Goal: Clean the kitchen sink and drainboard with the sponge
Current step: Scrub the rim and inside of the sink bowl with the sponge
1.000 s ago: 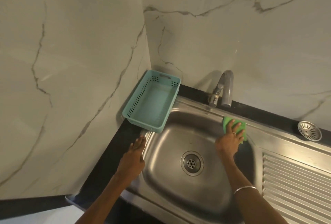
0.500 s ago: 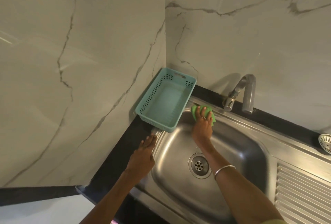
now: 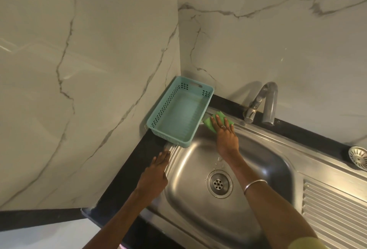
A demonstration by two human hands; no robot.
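A steel sink [image 3: 264,161] with a round drain [image 3: 219,183] fills the lower middle of the view, and its ribbed drainboard [image 3: 335,209] runs off to the right. My right hand [image 3: 225,135] presses a green sponge [image 3: 209,121] with straight fingers against the sink's back left rim, just beside the basket. My left hand [image 3: 156,173] rests flat on the sink's left rim, fingers straight, holding nothing.
A teal plastic basket [image 3: 178,113] stands in the corner, overhanging the sink's back left edge. A grey tap [image 3: 266,103] rises behind the basin. A loose metal strainer [image 3: 358,157] lies at the far right. Marble walls close the left and back; black counter edges the sink.
My right hand slid the sponge left along the back rim, from under the tap to beside the basket. My left hand stayed on the left rim.
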